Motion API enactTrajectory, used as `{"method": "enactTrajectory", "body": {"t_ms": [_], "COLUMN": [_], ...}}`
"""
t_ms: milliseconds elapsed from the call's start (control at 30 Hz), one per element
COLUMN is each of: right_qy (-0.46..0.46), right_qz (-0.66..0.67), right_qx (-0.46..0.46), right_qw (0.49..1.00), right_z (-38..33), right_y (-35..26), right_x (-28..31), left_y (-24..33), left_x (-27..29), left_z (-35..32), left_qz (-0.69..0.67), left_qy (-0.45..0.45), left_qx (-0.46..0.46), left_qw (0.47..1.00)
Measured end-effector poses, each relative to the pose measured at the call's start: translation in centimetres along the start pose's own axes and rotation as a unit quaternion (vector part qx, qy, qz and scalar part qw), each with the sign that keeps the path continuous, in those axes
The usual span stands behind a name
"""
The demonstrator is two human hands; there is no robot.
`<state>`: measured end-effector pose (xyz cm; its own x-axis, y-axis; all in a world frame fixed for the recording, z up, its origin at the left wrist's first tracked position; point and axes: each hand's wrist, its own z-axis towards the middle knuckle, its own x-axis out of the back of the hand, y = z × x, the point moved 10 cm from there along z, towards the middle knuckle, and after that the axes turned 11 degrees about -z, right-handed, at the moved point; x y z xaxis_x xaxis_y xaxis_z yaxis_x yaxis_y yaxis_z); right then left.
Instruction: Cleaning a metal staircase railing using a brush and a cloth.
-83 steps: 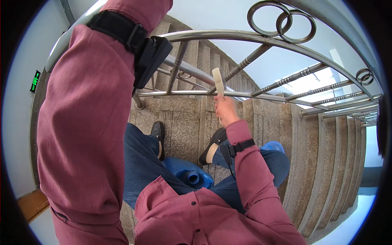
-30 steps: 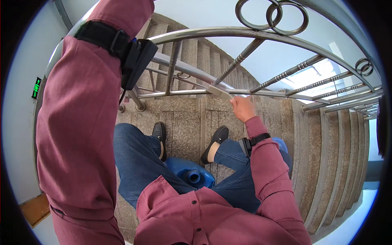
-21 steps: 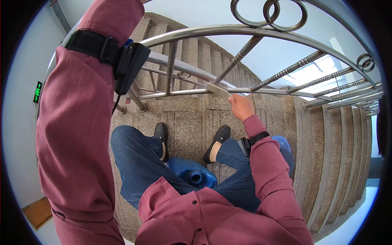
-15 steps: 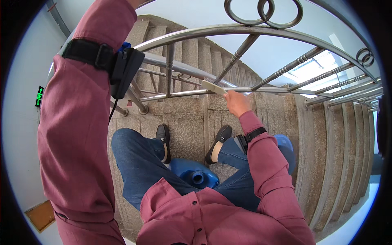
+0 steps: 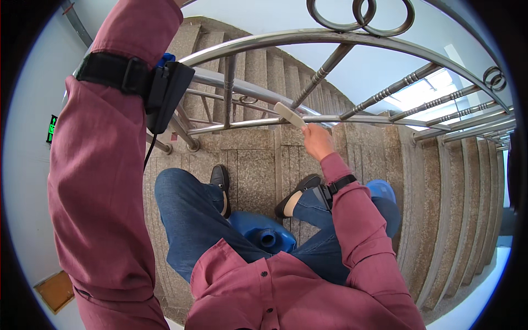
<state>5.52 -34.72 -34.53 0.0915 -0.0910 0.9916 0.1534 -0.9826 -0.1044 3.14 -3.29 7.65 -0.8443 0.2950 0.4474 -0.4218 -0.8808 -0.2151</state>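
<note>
Stair landing [image 5: 252, 175]: my right grip [image 5: 319, 141] clasps a beige tool [image 5: 289, 114], one o'clock, by the lower rail [image 5: 368, 119]; completion indeterminable; left grip unseen.

This is an indoor stairwell — the shared kind found in a public or multi-storey building. Speckled stone steps [image 5: 462, 220] drop away at the right from a landing [image 5: 250, 170] of the same stone, and another flight [image 5: 272, 80] shows beyond a shiny metal railing [image 5: 264, 38] with ringed balusters [image 5: 324, 71] and interlocking rings [image 5: 333, 26]. On the pale wall [image 5: 33, 187] at the left glows a green sign [image 5: 51, 128] — the emergency-exit type.
</note>
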Motion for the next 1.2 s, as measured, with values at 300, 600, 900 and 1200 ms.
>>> {"method": "enactTrajectory", "body": {"t_ms": [300,600,900,1200], "right_qy": [-0.094,-0.043,-0.003,0.043], "right_qz": [0.132,0.097,0.120,0.177], "right_qx": [0.037,0.006,-0.047,-0.090], "right_qw": [0.986,0.994,0.992,0.979], "right_z": [-1.3,-1.9,1.0,-4.1], "right_y": [-3.0,-0.1,-2.3,0.5], "right_x": [-0.7,1.7,-2.3,-1.3], "left_y": [0.6,0.5,0.8,-5.7], "left_x": [0.1,0.4,0.3,-3.2], "left_z": [0.6,0.6,0.4,-1.6], "left_qz": [-0.079,-0.064,-0.046,-0.185], "left_qy": [-0.068,-0.063,-0.043,-0.067], "left_qx": [0.054,0.048,0.014,0.301], "left_qw": [0.993,0.995,0.998,0.933]}}
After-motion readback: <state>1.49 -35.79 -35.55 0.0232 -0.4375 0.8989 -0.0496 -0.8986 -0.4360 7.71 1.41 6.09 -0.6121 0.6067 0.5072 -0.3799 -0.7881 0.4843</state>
